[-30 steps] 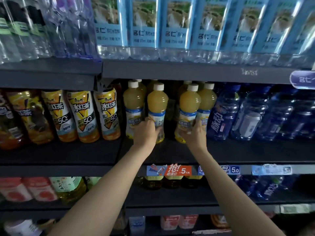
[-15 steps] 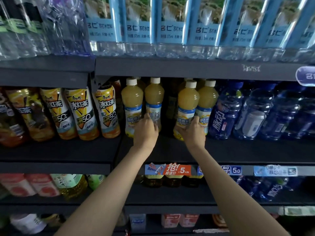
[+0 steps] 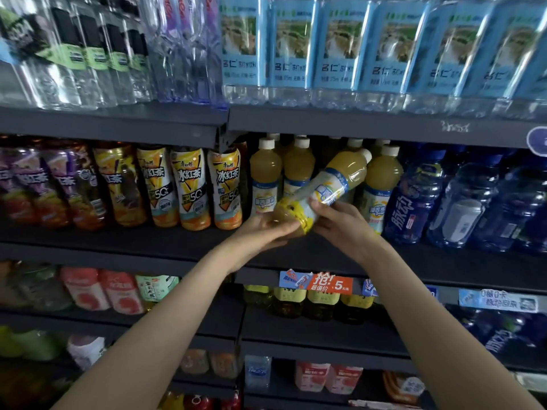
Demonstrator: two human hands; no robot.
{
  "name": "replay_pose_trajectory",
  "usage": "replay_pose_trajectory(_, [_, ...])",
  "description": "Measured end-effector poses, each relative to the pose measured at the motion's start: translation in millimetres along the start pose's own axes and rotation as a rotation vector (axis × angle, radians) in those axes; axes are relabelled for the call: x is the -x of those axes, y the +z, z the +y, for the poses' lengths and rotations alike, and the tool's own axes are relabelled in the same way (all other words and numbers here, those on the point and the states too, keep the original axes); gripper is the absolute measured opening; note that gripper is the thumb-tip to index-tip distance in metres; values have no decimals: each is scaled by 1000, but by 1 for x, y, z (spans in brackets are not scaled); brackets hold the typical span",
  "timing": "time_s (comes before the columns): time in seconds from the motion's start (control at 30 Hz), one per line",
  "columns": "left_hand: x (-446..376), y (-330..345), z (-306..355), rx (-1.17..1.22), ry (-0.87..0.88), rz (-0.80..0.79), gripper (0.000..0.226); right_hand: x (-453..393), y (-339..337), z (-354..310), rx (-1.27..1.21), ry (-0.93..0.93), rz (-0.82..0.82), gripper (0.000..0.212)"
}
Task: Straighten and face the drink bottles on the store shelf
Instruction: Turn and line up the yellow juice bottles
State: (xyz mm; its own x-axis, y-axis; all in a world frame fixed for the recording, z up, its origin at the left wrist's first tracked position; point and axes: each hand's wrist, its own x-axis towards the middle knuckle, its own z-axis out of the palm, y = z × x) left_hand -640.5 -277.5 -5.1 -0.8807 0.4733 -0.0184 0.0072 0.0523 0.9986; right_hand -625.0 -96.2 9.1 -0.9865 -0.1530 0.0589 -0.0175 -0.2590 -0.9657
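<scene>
1. the left hand cups the base of a yellow juice bottle; the right hand grips its label.
2. it tilts, cap far-right, off the shelf.
3. best stood upright, label forward, between the standing juice bottles.

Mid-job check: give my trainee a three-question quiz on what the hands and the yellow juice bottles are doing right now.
1. True or false: the tilted juice bottle is standing upright on the middle shelf.
2. Which hand supports the bottle's base? A) left hand B) right hand C) neither
3. Fill in: the tilted bottle's white cap points up and to the ____, toward the blue bottles.

Key: 1. False; it is lifted off the shelf and steeply tilted, held in both hands. 2. A; the left hand cups the base while the right grips the labelled body. 3. Right.
</scene>
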Motion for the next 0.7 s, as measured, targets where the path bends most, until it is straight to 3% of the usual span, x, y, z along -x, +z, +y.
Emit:
replay_pose_trajectory(0.07, [10, 1, 4, 172, 50, 19, 34, 5, 8, -6, 43, 10, -25, 38])
replay_pose_trajectory(0.13, [19, 3, 7, 160, 93, 90, 31, 9, 12, -8, 14, 24, 15, 37])
replay_pose_trajectory(0.23, [28, -2, 13, -353, 268, 283, 56, 11, 18, -14, -248, 63, 175, 38])
replay_pose_trajectory(0.3, [33, -4, 17, -687, 399, 319, 73, 12, 24, -16, -327, 113, 268, 37])
replay_pose_trajectory(0.37, [37, -5, 19, -810, 491, 308, 77, 13, 31, -17, -383, 108, 301, 30])
replay_pose_trajectory(0.43, [39, -6, 20, -659, 441, 260, 72, 15, 33, -19, -412, 45, 306, 30])
replay_pose_trajectory(0.57, [49, -6, 26, 105, 125, 87, 27, 28, 33, -29, -303, -114, 192, 19])
replay_pose_trajectory(0.63, [49, -7, 23, 110, 104, 62, 21, 34, 32, -31, -216, -139, 117, 23])
replay_pose_trajectory(0.7, [51, -6, 19, 33, 116, 94, 32, 39, 31, -32, -99, -112, 85, 33])
